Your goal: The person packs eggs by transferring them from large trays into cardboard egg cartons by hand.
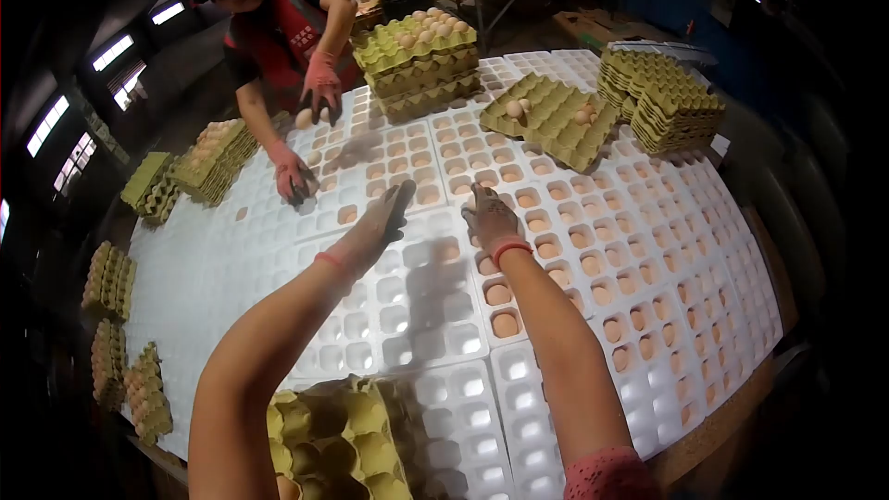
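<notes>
Both arms stretched forward over white trays (pixel 394 289) on the bench (pixel 727 421), elbows wide, left arm bent more than right. Left hand (pixel 387 215), gloved, palm turned inward, fingers extended up and right, spread from the thumb, nothing seen in them. Right hand (pixel 491 215), gloved, back up, fingers pointing away and slightly left, over the trays; can't tell if they grasp anything. Gap between hands.

Eggs (pixel 505 324) sit in cells under and beside the right forearm, filling most of the right side; they look round from above, so long axis unclear. Tray seams run away from the wearer, far ends leaning left; longer tray side unclear. Yellow carton (pixel 375 431) near the wearer, between the forearms, its rows also running away. Across the bench, a person in a red vest (pixel 298 35) reaches over the trays, egg beside one glove.
</notes>
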`<state>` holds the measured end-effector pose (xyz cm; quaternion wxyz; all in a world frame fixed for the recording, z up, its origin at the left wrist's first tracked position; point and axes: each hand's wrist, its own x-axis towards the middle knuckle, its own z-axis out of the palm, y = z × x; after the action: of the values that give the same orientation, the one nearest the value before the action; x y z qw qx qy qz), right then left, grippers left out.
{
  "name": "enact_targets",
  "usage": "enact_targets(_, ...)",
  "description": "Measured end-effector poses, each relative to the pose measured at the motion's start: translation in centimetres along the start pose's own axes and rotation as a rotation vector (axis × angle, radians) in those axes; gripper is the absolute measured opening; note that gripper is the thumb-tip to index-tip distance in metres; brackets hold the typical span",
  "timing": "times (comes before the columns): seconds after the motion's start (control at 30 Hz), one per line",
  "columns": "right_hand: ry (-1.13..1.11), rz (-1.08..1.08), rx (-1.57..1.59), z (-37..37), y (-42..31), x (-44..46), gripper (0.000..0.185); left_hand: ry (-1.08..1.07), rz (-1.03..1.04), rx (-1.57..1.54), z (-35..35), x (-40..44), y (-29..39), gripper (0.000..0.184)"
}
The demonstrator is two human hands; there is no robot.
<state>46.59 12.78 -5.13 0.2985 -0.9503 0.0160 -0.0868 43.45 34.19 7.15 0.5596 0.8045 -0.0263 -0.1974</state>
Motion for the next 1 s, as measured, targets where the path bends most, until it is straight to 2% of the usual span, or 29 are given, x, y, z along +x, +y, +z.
enact_targets(0.03,-0.114,-0.017,-0.077,0.3,0.2,0.5,0.058,0.042,-0.041,-0.143,-2.3,-1.0,-0.7,0.074)
enact_targets(0.1,0.002,-0.057,-0.091,2.3,0.5,1.6,0.058,-0.001,0.166,-0.173,-7.8,-6.7,-1.7,0.058)
enact_targets(0.17,0.024,-0.241,0.02,-0.4,-3.5,-0.2,0.055,0.118,0.16,-0.155,-12.0,-15.6,0.3,0.047)
enact_targets(0.23,0.028,-0.479,0.263,-3.4,-9.9,-3.7,0.045,0.323,0.153,-0.102,-16.6,-23.6,-0.8,0.046)
enact_targets(0.3,-0.059,-0.706,0.422,-6.0,-16.9,-9.7,0.037,0.496,0.211,-0.04,-19.8,-31.6,-3.0,0.048)
enact_targets(0.37,-0.464,-0.839,0.488,-9.2,-24.5,-16.7,0.033,0.724,0.136,-0.117,-21.3,-37.1,-5.7,0.048)
enact_targets(0.43,-0.372,-1.166,0.311,-8.0,-29.0,-22.6,0.033,0.765,0.119,-0.139,-20.9,-40.4,-7.6,0.047)
enact_targets(0.5,-0.138,-1.282,0.31,-3.5,-31.7,-26.5,0.034,0.73,0.161,-0.128,-20.2,-42.2,-10.2,0.046)
enact_targets(0.53,-0.135,-1.279,0.292,-2.9,-32.7,-27.3,0.034,0.656,0.153,-0.013,-19.4,-42.8,-10.6,0.048)
enact_targets(0.57,-0.307,-1.149,0.1,-2.6,-33.9,-27.6,0.036,0.583,0.146,0.099,-18.3,-42.8,-10.4,0.051)
enact_targets(0.6,-0.471,-1.007,-0.087,-2.1,-34.7,-27.8,0.038,0.477,0.21,0.432,-17.7,-43.2,-9.8,0.053)
enact_targets(0.63,-0.516,-0.927,0.151,-1.5,-34.0,-27.0,0.037,0.363,0.27,0.763,-17.0,-43.5,-8.9,0.056)
enact_targets(0.67,-0.599,-0.809,0.453,-2.5,-33.6,-26.8,0.034,0.238,0.365,0.864,-17.1,-43.2,-9.1,0.058)
enact_targets(0.73,-0.744,-0.464,0.961,-4.8,-33.0,-26.4,0.027,0.158,0.443,0.987,-16.9,-42.3,-9.7,0.05)
enact_targets(0.77,-0.742,-0.488,0.993,-5.4,-33.1,-26.6,0.031,0.138,0.471,1.06,-16.9,-41.6,-10.5,0.047)
enact_targets(0.83,-0.557,-0.801,0.26,-6.6,-34.1,-28.6,0.044,0.257,0.479,1.108,-16.6,-40.0,-11.0,0.043)
enact_targets(0.87,-0.611,-0.829,-0.043,-6.0,-34.6,-29.9,0.054,0.24,0.469,1.092,-16.6,-39.8,-10.6,0.043)
enact_targets(0.9,-0.662,-0.841,-0.375,-4.5,-35.0,-31.0,0.053,0.22,0.456,1.075,-16.6,-39.6,-10.3,0.043)
enact_targets(0.93,-0.69,-0.814,-0.355,-5.2,-35.2,-31.1,0.052,0.227,0.407,1.0,-17.0,-39.2,-11.3,0.044)
enact_targets(0.97,-0.715,-0.79,-0.334,-5.7,-35.4,-30.9,0.051,0.301,0.406,0.75,-17.2,-39.5,-11.9,0.041)
enact_targets(1.0,-0.715,-0.786,-0.334,-6.0,-34.5,-30.7,0.051,0.309,0.412,0.246,-17.8,-40.4,-12.7,0.04)
